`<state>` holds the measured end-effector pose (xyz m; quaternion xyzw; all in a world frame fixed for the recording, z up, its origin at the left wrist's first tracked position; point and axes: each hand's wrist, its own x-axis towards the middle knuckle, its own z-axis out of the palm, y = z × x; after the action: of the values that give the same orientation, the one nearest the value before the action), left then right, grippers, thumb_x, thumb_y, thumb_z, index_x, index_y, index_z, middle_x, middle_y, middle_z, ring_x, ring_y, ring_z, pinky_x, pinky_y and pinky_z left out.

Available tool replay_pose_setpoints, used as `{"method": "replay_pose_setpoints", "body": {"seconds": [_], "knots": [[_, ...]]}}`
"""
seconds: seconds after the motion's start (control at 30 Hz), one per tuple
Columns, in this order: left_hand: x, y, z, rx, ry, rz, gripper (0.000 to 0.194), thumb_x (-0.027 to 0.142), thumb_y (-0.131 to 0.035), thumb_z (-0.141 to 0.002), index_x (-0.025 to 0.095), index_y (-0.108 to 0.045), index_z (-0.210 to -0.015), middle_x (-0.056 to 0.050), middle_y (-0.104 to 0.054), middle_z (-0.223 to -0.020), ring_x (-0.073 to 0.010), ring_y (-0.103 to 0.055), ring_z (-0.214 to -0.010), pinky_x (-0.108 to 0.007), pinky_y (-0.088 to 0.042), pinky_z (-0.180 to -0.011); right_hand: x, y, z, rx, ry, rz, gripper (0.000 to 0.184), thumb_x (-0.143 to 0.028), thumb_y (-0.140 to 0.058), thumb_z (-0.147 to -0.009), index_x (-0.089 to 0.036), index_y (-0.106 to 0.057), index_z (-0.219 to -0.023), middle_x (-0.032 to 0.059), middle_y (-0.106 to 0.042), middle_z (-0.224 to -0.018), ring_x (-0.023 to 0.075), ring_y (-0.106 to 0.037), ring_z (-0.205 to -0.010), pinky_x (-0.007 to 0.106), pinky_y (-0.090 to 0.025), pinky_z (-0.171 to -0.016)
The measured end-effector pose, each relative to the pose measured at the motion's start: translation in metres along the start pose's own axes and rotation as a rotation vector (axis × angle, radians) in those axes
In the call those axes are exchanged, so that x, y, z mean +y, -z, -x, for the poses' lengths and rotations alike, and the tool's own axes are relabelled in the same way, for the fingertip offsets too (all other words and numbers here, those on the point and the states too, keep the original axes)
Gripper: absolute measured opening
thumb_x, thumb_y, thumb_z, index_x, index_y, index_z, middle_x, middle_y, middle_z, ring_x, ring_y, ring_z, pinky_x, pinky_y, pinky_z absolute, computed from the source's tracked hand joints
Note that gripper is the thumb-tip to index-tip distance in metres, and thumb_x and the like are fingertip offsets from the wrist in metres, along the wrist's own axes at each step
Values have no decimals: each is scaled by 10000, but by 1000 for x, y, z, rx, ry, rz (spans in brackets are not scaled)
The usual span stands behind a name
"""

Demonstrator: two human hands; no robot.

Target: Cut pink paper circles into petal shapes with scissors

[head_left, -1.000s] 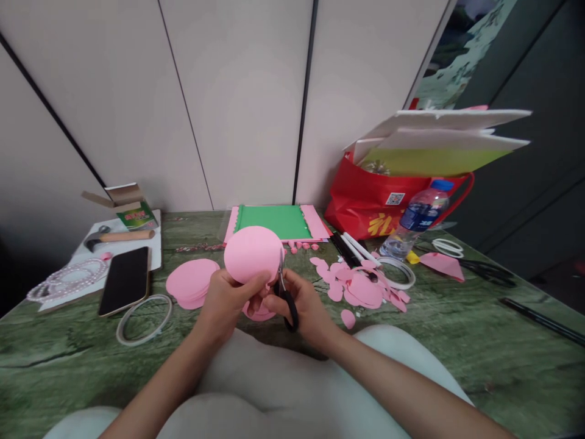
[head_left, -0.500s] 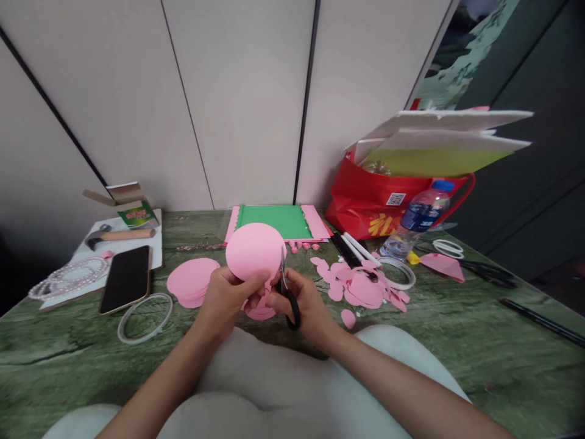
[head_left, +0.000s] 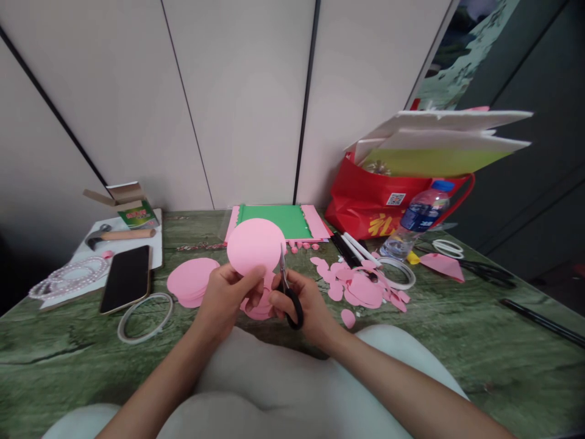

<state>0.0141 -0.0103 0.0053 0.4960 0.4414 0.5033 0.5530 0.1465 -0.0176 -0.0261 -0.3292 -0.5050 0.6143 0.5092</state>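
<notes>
A round piece of pink paper (head_left: pixel 256 245) is held upright at its lower edge by my left hand (head_left: pixel 231 296), thumb in front and fingers behind. My right hand (head_left: pixel 306 302) is closed round the black handles of a pair of scissors (head_left: pixel 295 308). The blades point upward along the right edge of the circle; whether they bite into the paper I cannot tell. Beneath my hands, more pink paper (head_left: pixel 258 310) lies partly hidden. A stack of pink paper circles (head_left: pixel 192 280) rests left of my left hand.
Pink scraps (head_left: pixel 363 286), a tape roll (head_left: pixel 397 272) and markers (head_left: pixel 351 249) lie to the right. Behind stand a red bag (head_left: pixel 361 201) and a water bottle (head_left: pixel 415 219). On the left are a phone (head_left: pixel 127 279), a hammer (head_left: pixel 121 235) and another ring of tape (head_left: pixel 145 318).
The pink circle has risen slightly in my left hand and tilted a little. The scissors' handles have shifted slightly right, and the blades sit a bit farther from the circle's middle.
</notes>
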Motion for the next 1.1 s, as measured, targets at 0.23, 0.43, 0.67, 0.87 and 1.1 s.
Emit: {"method": "replay_pose_setpoints", "body": {"seconds": [0.23, 0.43, 0.67, 0.87, 1.1], "knots": [[-4, 2, -2, -73, 25, -15, 259, 342, -635, -700, 105, -628, -597, -21, -599, -477, -91, -498, -366, -199, -385, -359, 3, -2, 0, -41, 13, -38, 323, -361, -729, -588, -181, -479, -687, -66, -505, -520, 62, -426, -432, 192, -361, -428], [-4, 1, -2, 31, 66, -119, 248, 288, -676, -644, 122, -589, -481, 28, -512, -379, -55, -407, -321, -169, -293, -317, 4, 0, 0, -77, 48, -49, 353, -365, -749, -571, -187, -490, -729, -43, -533, -608, 76, -445, -498, 220, -400, -515], [-5, 2, -2, 11, 67, -202, 239, 307, -666, -640, 125, -604, -498, 32, -489, -366, -59, -393, -328, -175, -268, -322, 4, 3, -3, -35, 62, -19, 412, -380, -766, -539, -200, -467, -757, -40, -514, -621, 107, -473, -562, 235, -396, -552], [-2, 0, -3, 25, 73, -150, 216, 303, -692, -602, 113, -631, -520, 32, -503, -391, -50, -392, -342, -170, -267, -330, 2, 3, -2, -18, 40, 2, 394, -379, -750, -549, -201, -470, -762, -61, -469, -587, 94, -426, -526, 232, -359, -528], [-1, 0, -3, 15, 63, -138, 197, 294, -690, -627, 105, -664, -575, 39, -494, -387, -41, -387, -342, -162, -261, -334, 7, 4, -4, -37, 51, -47, 391, -364, -753, -560, -199, -476, -780, -52, -492, -588, 94, -433, -524, 224, -343, -509]]}}
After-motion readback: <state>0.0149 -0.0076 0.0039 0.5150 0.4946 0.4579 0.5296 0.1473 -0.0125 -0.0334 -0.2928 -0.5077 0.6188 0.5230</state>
